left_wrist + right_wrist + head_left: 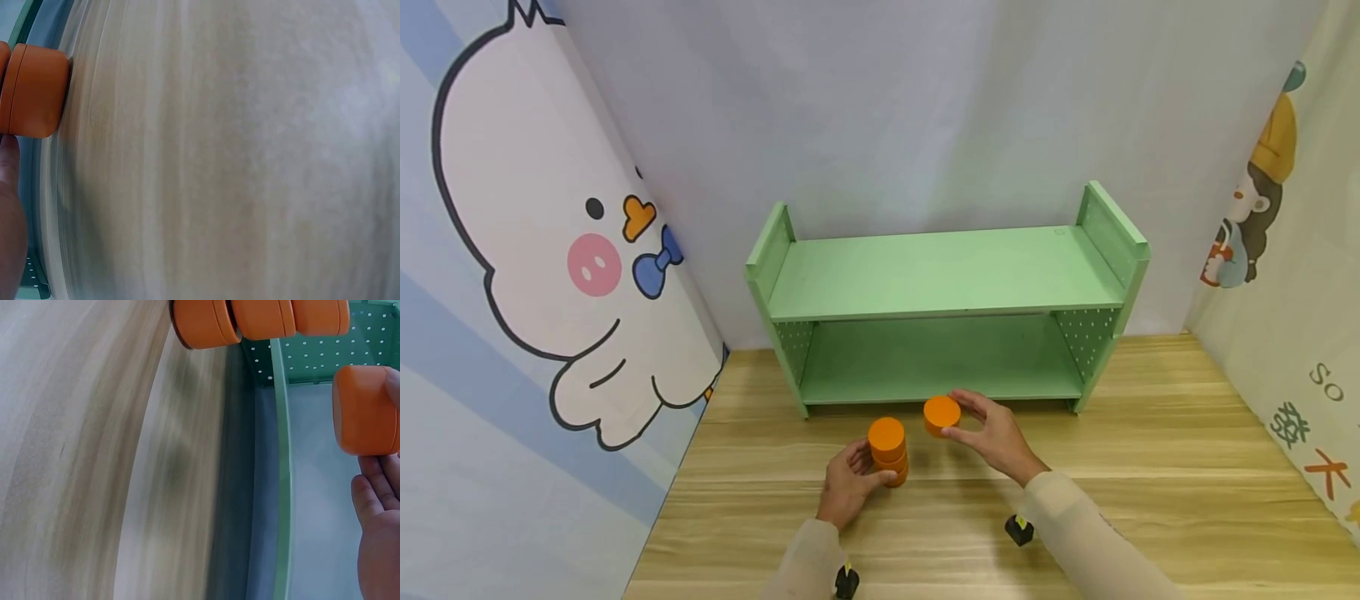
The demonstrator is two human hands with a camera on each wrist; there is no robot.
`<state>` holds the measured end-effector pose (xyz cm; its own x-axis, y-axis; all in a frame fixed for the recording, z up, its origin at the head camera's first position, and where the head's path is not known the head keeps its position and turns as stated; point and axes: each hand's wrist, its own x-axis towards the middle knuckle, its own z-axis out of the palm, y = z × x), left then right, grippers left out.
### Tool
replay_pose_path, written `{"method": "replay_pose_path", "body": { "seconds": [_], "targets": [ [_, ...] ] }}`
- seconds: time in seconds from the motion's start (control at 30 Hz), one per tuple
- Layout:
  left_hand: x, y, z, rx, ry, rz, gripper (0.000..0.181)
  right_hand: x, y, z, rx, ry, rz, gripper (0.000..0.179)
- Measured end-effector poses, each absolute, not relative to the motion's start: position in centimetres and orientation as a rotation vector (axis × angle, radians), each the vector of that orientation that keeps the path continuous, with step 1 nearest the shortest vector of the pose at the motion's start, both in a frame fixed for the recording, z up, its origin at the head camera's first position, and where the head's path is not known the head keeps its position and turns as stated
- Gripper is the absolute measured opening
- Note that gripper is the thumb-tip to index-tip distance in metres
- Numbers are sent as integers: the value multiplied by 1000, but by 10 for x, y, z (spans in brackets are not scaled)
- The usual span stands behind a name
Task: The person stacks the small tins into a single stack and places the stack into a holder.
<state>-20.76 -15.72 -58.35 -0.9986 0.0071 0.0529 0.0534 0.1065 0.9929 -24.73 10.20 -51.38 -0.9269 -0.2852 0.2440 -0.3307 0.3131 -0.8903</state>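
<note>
A stack of three small round orange lidded containers point(887, 442) stands upright on the wooden table. My left hand point(846, 483) holds this stack low down, thumb in front and fingers at its left side. In the left wrist view only the lower part of the stack point(37, 90) and part of that hand point(9, 219) show. Another orange container point(942, 415) is in my right hand point(996, 437), pinched between thumb and fingers. It is raised off the table, to the right of the stack and in front of the shelf. The right wrist view shows the container point(362, 411) apart from the stack point(262, 319).
Behind both hands stands a light green two-tier shelf point(940, 271) with perforated side panels. Its lower board point(940, 358) sits just above the wooden table point(737, 500). A grey cloth wall point(887, 117) rises behind, with printed curtains on both sides.
</note>
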Motion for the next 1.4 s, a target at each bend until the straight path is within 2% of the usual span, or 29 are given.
{"method": "replay_pose_path", "body": {
  "seconds": [1.4],
  "targets": [
    [-207, -157, -583, -51, -2312, -2057, 63, -244, 72, -491, 761, -2474, 1707, 61]
  ]
}}
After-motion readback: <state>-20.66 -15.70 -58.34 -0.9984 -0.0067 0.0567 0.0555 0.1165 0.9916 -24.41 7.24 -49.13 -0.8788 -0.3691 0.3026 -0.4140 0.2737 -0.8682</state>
